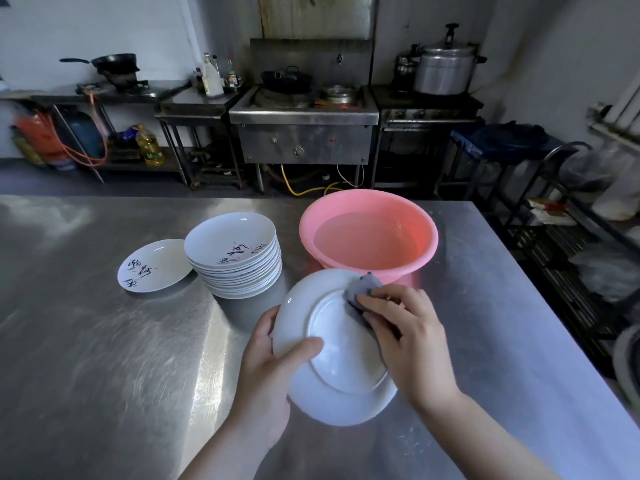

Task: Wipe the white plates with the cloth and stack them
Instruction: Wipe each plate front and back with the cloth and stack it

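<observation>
The left hand (266, 355) grips a white plate (332, 348) by its left rim, underside up, over the near tabletop (104, 358); its fingers are hidden behind the plate. The right hand (412, 334) presses a grey cloth (363, 289), mostly covered by fingers, onto the plate. The plate stack (239, 258) stands beside the pink basin (367, 237).

steel table (104, 341), plate stack (239, 268), single plate (154, 265), pink basin (369, 233)
</observation>
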Demonstrator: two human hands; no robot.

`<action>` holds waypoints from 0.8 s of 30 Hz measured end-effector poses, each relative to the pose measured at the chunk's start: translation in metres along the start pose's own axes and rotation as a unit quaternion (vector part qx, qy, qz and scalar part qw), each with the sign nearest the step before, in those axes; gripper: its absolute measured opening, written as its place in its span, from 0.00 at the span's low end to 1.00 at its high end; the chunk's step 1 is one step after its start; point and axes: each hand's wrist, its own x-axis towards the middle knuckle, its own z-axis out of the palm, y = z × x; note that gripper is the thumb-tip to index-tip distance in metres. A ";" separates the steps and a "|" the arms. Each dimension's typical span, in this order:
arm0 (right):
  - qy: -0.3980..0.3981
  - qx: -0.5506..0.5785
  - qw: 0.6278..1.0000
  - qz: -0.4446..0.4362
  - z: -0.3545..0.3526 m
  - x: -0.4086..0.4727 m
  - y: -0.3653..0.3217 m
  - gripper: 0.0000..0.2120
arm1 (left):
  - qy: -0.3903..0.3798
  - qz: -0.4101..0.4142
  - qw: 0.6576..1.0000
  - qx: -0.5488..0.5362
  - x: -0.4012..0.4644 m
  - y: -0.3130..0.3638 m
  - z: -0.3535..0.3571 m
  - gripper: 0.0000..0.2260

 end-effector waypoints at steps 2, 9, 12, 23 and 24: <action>-0.034 0.053 0.998 -0.010 0.006 -0.002 -0.007 0.12 | -0.009 0.009 1.000 0.014 -0.001 0.001 0.001 0.22; -0.039 0.114 0.992 0.022 0.008 0.021 -0.032 0.14 | -0.078 0.052 0.989 0.110 -0.007 0.008 0.007 0.20; -0.105 0.101 0.979 -0.145 0.003 0.028 -0.033 0.12 | -0.081 0.059 0.988 0.118 -0.006 0.012 0.007 0.20; -0.125 0.116 0.981 -0.087 -0.010 0.049 -0.027 0.15 | -0.128 0.060 0.984 0.108 -0.008 0.028 0.010 0.18; -0.125 0.117 0.981 -0.086 -0.009 0.049 -0.030 0.17 | -0.130 0.060 0.984 0.106 -0.008 0.029 0.011 0.18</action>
